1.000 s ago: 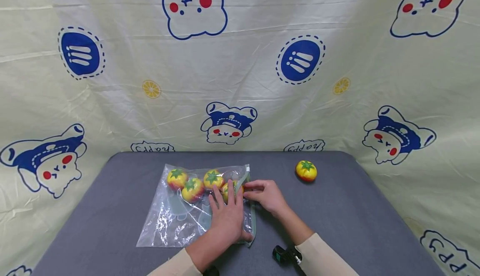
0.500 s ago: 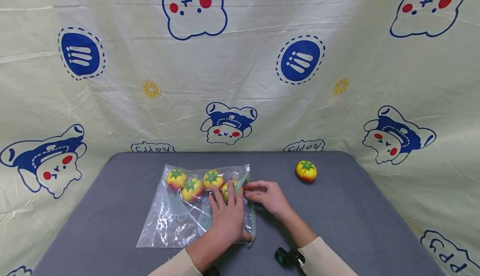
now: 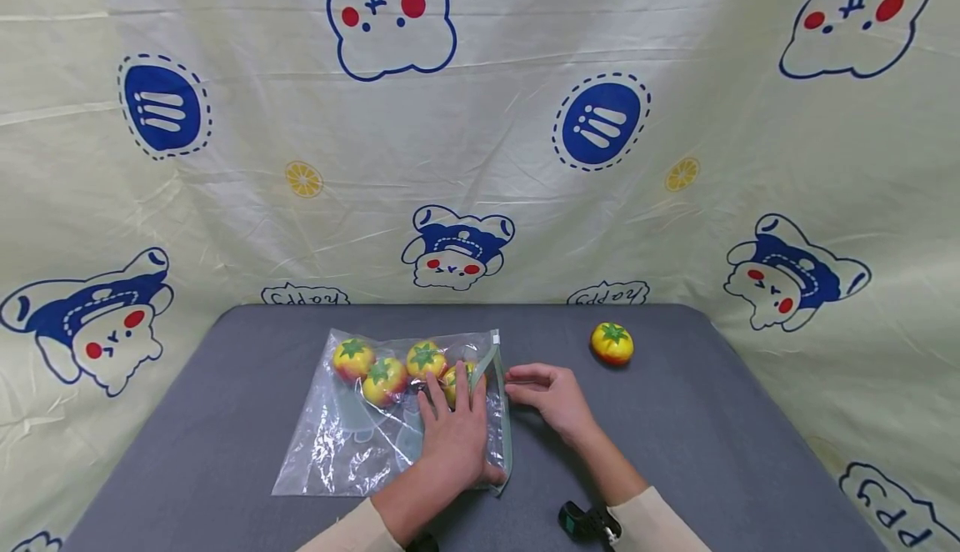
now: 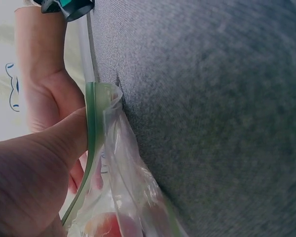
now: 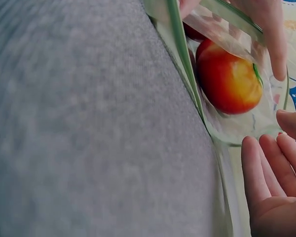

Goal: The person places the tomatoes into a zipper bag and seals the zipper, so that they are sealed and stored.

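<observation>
Now the right hand (image 3: 552, 398) withdraws from the bag (image 3: 360, 456).

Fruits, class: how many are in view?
5: three fruits in the clear bag, a fourth there partly behind the left hand, a fifth on the table at right. More may be hidden.

Even, soft light leaves white glare on the clear zip bag (image 3: 318, 452) and a faint shadow beside the right forearm (image 3: 609, 460), while the gray tabletop cloth (image 5: 64, 123) blurs close to the wrist cameras.

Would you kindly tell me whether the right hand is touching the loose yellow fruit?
Apart: the head view shows grey tabletop between the right hand and the loose yellow fruit.
</observation>
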The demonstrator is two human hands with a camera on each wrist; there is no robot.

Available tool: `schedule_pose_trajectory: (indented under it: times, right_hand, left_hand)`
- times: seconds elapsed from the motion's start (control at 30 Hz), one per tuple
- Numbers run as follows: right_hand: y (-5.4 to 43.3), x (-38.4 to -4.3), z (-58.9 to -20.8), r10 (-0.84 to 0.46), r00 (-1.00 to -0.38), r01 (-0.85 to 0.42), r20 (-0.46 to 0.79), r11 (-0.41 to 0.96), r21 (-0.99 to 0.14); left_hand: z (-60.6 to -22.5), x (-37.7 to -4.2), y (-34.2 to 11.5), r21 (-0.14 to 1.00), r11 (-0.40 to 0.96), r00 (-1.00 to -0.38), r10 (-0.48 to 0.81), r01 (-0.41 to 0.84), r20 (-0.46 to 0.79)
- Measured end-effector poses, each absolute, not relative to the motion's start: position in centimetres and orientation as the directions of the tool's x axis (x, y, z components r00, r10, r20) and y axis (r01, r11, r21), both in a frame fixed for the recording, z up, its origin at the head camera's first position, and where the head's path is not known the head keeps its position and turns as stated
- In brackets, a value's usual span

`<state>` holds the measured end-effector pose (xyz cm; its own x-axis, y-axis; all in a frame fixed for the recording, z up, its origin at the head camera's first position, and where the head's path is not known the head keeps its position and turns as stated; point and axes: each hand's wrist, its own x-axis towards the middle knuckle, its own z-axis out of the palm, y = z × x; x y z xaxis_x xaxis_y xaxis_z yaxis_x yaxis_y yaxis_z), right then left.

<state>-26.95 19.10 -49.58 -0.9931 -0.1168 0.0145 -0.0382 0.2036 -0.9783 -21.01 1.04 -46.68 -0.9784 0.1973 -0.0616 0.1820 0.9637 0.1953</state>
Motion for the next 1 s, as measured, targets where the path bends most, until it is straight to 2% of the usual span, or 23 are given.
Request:
schedule_pose_trajectory:
  times: [0.4, 1.0]
  right_hand:
    - [21.6, -26.2, -49.3, 0.02, -0.998, -0.063, 0.067, 0.166, -0.984]
    - [24.9, -26.1, -48.6, 0.199, -0.96, -0.145, 0.197, 0.249, -0.958]
  left_hand:
    - [-46.8, -21.0, 1.1, 0.194, 0.964, -0.979, 0.194, 0.179, -0.058]
    - [-46.8, -21.0, 0.9, 0.201, 0.962, -0.978, 0.199, 0.182, -0.065]
